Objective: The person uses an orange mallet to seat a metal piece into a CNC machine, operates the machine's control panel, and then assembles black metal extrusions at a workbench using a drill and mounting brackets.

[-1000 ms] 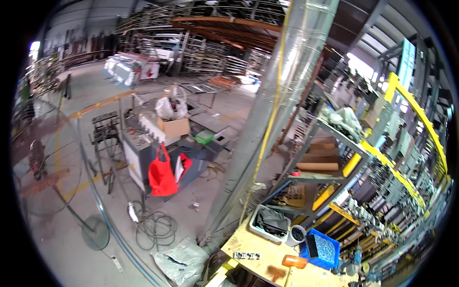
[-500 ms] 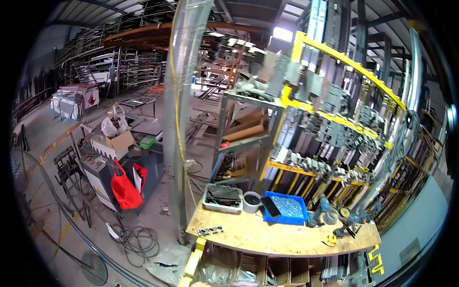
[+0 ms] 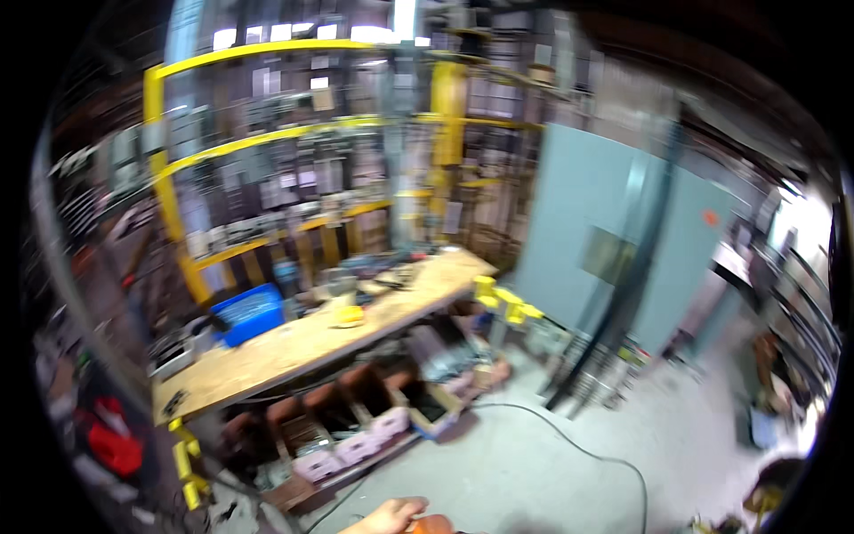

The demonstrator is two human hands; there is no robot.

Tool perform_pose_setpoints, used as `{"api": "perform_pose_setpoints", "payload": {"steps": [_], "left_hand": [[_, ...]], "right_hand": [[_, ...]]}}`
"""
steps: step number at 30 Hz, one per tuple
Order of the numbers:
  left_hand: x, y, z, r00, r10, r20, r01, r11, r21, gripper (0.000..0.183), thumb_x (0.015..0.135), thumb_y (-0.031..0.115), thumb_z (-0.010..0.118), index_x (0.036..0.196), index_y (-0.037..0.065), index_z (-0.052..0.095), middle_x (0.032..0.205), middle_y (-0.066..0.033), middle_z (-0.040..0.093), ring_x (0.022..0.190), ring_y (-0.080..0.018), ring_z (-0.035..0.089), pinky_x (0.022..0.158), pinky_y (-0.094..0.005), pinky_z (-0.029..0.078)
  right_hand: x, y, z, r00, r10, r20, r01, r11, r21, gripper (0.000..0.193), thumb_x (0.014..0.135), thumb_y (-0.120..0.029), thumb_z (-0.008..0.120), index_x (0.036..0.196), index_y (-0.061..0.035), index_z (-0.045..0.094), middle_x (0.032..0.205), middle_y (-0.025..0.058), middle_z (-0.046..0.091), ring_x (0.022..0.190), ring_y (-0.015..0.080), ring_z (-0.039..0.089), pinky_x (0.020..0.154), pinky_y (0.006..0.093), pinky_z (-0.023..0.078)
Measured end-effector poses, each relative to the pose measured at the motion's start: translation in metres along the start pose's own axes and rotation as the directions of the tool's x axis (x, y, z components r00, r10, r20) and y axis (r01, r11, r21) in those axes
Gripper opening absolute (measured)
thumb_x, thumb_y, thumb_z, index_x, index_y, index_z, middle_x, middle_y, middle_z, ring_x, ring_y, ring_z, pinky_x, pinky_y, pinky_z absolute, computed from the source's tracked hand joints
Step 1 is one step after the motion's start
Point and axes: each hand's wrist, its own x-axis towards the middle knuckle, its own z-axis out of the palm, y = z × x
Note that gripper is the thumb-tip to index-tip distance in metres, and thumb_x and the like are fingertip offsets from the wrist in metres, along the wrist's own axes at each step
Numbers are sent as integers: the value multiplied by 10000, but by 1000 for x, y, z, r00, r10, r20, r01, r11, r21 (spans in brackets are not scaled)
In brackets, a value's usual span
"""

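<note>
My left hand [image 3: 391,516] comes in at the lower edge, in front of the workbench, with only part of it showing. Its fingers look bent against an orange rounded thing [image 3: 433,524], which is cut off by the picture's edge and too blurred to name. My right hand is out of view. Beyond, on the wooden workbench [image 3: 294,360], are a blue tray [image 3: 249,315] of small pieces, a grey tub [image 3: 171,359], a yellow tape measure [image 3: 350,316] and several blurred tools.
Below the bench stand several open boxes [image 3: 334,418] of parts. A yellow rack [image 3: 276,142] rises behind it. To the right are a pale blue panel [image 3: 578,222] and dark upright bars [image 3: 636,276]. A cable [image 3: 569,433] snakes over the grey floor.
My view has swung right, so the bench and rack sit further left. The pale blue panel and the floor beside it show more fully. My left hand and the orange thing have come into view.
</note>
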Motion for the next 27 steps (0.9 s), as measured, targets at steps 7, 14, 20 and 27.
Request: {"api": "perform_pose_setpoints", "payload": {"steps": [7,14,20,27], "left_hand": [[110,-9,81,979,-197,49,202,969,-143,372,1005,354,543,1145,48,702,972,-106,722,863,-258,706,723,-410,594],[259,65,257,873,-252,417,352,918,-182,402,994,361,586,1190,22,676,1009,-128,714,832,-260,699,756,-379,607],[358,242,474,329,37,944,312,939,-146,480,1006,438,664,1203,1,694,1071,-39,712,846,-113,652,733,-280,554],[465,341,646,113,-65,991,266,963,33,542,1022,402,660,1368,-14,640,1151,-32,723,951,-116,667,806,-290,545]], "right_hand": [[-35,45,-106,985,114,-128,-118,993,-22,376,1018,-428,562,1119,-108,732,1059,225,732,990,432,700,876,516,551],[-92,156,-255,920,273,-281,-294,955,-32,355,971,-405,660,1127,-94,730,1059,208,738,960,407,711,831,476,559],[-174,307,-332,526,651,-547,-322,748,581,292,928,-202,738,1181,-62,703,981,149,736,868,286,698,786,405,559],[-213,301,-486,153,688,-710,-235,723,650,324,902,-42,718,1224,-28,689,1019,69,727,932,155,668,825,323,560]]}}
